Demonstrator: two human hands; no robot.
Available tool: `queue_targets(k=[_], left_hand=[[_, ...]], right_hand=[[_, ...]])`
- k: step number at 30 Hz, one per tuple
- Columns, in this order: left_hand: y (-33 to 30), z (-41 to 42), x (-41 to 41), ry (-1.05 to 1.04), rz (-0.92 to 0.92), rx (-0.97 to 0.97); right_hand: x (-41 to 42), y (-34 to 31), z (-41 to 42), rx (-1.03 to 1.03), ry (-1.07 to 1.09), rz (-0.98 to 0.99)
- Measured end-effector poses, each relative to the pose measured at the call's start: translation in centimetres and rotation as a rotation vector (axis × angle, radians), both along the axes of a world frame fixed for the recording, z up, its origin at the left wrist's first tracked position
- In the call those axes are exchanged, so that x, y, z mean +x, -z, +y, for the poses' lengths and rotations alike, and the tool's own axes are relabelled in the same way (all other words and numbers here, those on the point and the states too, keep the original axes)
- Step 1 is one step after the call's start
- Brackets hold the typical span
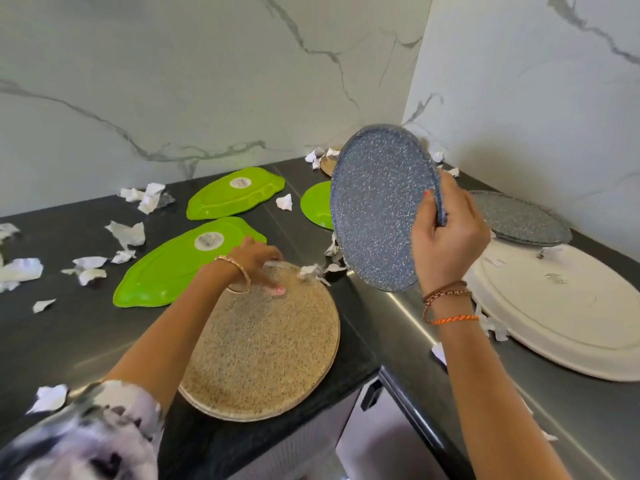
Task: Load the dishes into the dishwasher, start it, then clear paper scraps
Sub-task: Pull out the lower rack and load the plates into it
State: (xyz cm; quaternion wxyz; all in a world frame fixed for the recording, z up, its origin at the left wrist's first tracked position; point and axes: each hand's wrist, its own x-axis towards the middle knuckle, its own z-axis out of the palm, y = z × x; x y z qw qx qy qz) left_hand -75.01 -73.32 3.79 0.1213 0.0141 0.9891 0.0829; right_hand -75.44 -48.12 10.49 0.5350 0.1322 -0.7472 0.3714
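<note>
- A person's right hand (450,233) grips a blue speckled plate (382,207) by its right rim, fingers curled round the edge and thumb on the near face, holding it tilted on edge above the dark countertop (86,327).
- The left hand (258,263) reaches down to the far edge of a tan speckled plate (259,344) lying on the counter; its fingers are blurred, the thumb resting on the plate, and whether they pinch the rim cannot be told.
- Two green leaf-shaped plates (166,271) lie upside down behind the tan plate, each with a round label; a green round plate (317,204) shows partly behind the raised blue one.
- On the right-hand counter, a large white oval platter (571,317) lies face down, a grey speckled plate (519,218) just beyond it.
- Crumpled paper scraps (128,233) are scattered across the counter, some in the far corner against the marble wall (207,81).
</note>
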Motion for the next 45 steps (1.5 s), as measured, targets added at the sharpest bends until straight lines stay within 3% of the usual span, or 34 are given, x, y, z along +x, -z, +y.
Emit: queue_targets(k=[6, 14, 20, 23, 26, 30, 35, 39, 43, 45], left_hand=[[-3.3, -0.3, -0.5, -0.045, 0.244, 0.362], [-11.2, -1.4, 0.6, 0.015, 0.558, 0.446], [-13.7, -1.2, 0.7, -0.081, 0.999, 0.229], [-12.8, -1.0, -0.2, -0.185, 1.136, 0.350], [-11.5, -1.3, -1.3, -0.301, 1.141, 0.563], [-9.5, -2.2, -3.4, -0.524, 1.037, 0.906], [-9.8, 2.6, -6.0, -0.740, 0.717, 1.611], [-8.8, 8.7, -7.7, -0.786, 0.415, 1.791], [-6.4, 16.5, -8.3, -0.579, -0.051, 1.821], [-5.5, 20.4, -7.4, -0.474, -0.194, 1.810]], right_hand=[[-0.7, 0.2, 1.1, -0.191, 0.005, -0.157], [-0.8, -1.1, 1.7, -0.392, -0.054, -0.151], [-1.0, -1.2, 1.1, -0.398, 0.031, -0.062], [-1.0, -1.3, 0.9, -0.454, 0.005, 0.019], [-0.9, -1.3, 1.1, -0.571, -0.068, 0.121], [-0.8, -2.1, 2.5, -0.767, -0.098, 0.186], [0.5, -2.2, 6.0, -1.137, 0.032, 0.231], [4.3, -1.2, 10.0, -1.261, 0.192, 0.285], [11.2, 0.0, 14.2, -1.314, 0.409, 0.406], [14.9, 0.4, 15.6, -1.326, 0.512, 0.465]])
